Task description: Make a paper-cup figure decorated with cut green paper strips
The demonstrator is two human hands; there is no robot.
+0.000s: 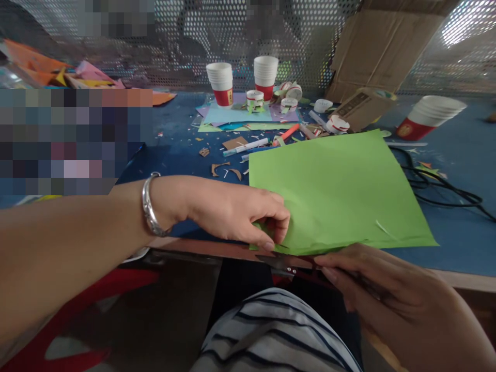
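The left hand (232, 212) holds the near edge of one green sheet (337, 186) in a narrow pinch. The right hand (406, 289) is at this same edge; whether it grips something, I cannot tell. The sheet lies along the near edge of the bench (461, 248). It should be light, soft and easily creased, so corners are best to hold. Beyond are one cable (461, 193) and three cup stacks (220, 85), two toward the far edge.

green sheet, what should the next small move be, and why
Probably press the left hand flatter onto the green sheet: its near edge looks wavy and lies along the table's front edge, and that hand is curled rather than spread. The right hand is close to the sheet's near edge.
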